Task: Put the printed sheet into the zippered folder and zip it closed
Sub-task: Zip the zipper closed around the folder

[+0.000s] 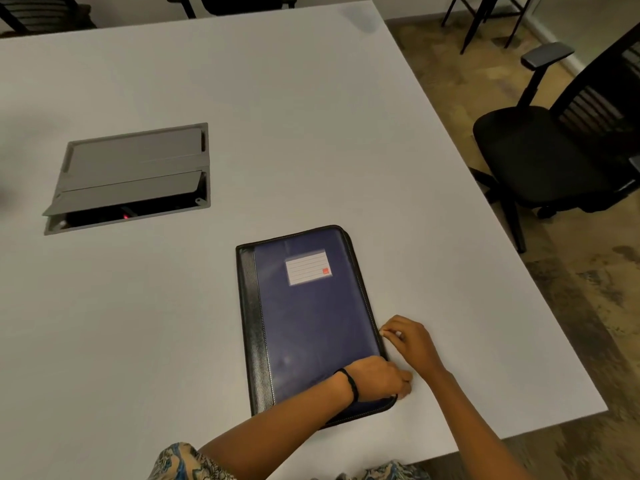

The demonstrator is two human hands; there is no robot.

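Folder [311, 317] flat on table [311, 133], cover shut, sheet not visible | left hand [375, 377] pressed on near right corner, fingers curled | right hand [410, 341] pinching at right edge, likely zip pull | risk: zip snags at corner curve if folder slips.

Navy folder [311, 317] with black spine, white table [277, 116], black chair [540, 157]

Closed blue zippered folder [311, 313], flat on table [311, 133]
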